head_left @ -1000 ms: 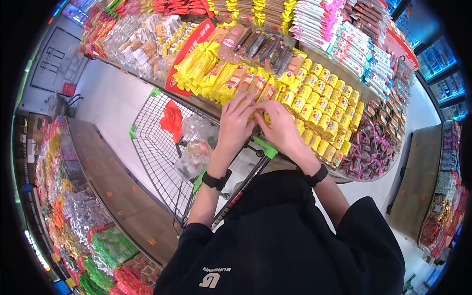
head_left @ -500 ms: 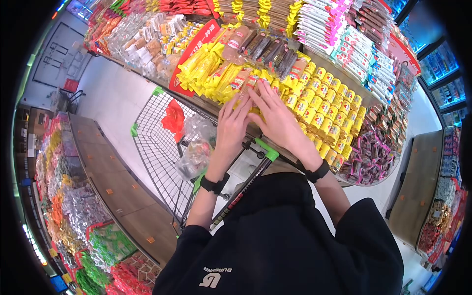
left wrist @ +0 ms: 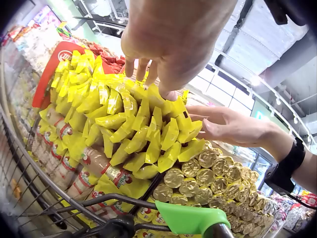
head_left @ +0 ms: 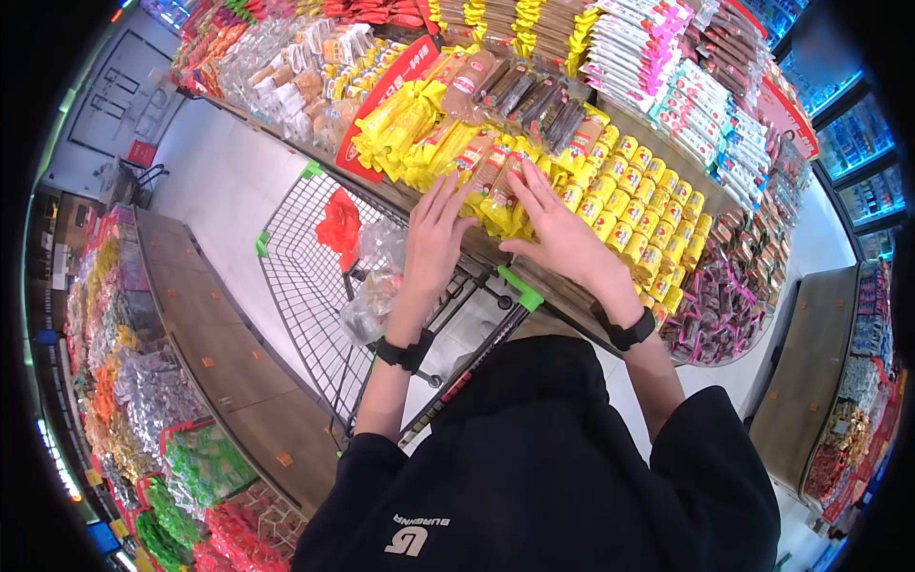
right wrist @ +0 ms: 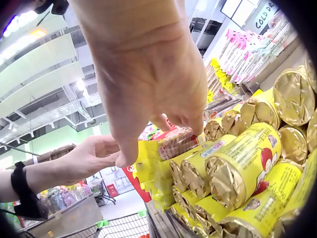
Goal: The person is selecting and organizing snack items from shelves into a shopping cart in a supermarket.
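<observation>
In the head view my left hand (head_left: pixel 435 240) is at the near edge of a pile of long yellow packets (head_left: pixel 472 153) with clear windows and brown contents. Its fingers are straight and reach over the packet ends. My right hand (head_left: pixel 564 234) lies on the other side of the same packets, fingers extended, thumb held apart. The left wrist view shows the crimped yellow packet ends (left wrist: pixel 129 119) between and below both hands. Beside the right hand, yellow rolls (right wrist: pixel 242 166) with gold foil ends are stacked in rows. Neither hand has its fingers curled round a packet.
A wire shopping cart (head_left: pixel 315 286) with green corners stands at the left, holding a red bag (head_left: pixel 338 229) and clear plastic bags (head_left: pixel 379 246). A red sign board (head_left: pixel 393 100) divides the display. Dark purple packets (head_left: pixel 717 310) with pink ends lie at the right.
My hands have come apart from close together over the packets: the left moved left and nearer me, the right moved right. The view has shifted slightly.
</observation>
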`<action>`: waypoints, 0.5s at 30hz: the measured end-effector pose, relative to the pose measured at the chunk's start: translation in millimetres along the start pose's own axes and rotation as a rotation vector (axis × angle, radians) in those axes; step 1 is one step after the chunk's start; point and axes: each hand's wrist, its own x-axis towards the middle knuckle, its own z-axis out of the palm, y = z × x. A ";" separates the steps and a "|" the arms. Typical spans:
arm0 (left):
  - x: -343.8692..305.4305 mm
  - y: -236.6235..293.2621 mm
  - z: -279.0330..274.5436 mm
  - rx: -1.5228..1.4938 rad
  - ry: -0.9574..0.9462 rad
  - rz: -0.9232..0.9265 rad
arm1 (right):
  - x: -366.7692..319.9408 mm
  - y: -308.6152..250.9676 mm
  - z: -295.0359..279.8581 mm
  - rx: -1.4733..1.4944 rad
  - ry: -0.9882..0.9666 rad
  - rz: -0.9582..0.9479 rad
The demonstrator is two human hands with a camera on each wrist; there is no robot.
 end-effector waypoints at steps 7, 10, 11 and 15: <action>16.9 3.9 11.9 -0.010 -0.019 0.037 | 7.3 16.0 18.7 -0.100 0.049 -0.087; 21.3 2.0 13.0 0.001 -0.028 0.068 | 6.8 15.4 24.9 -0.155 0.088 -0.083; 21.6 1.3 12.0 0.012 -0.034 0.084 | 5.7 13.8 23.7 -0.151 0.082 -0.069; 16.8 -4.9 8.8 -0.067 0.093 -0.007 | 5.4 6.9 18.4 -0.137 0.074 -0.039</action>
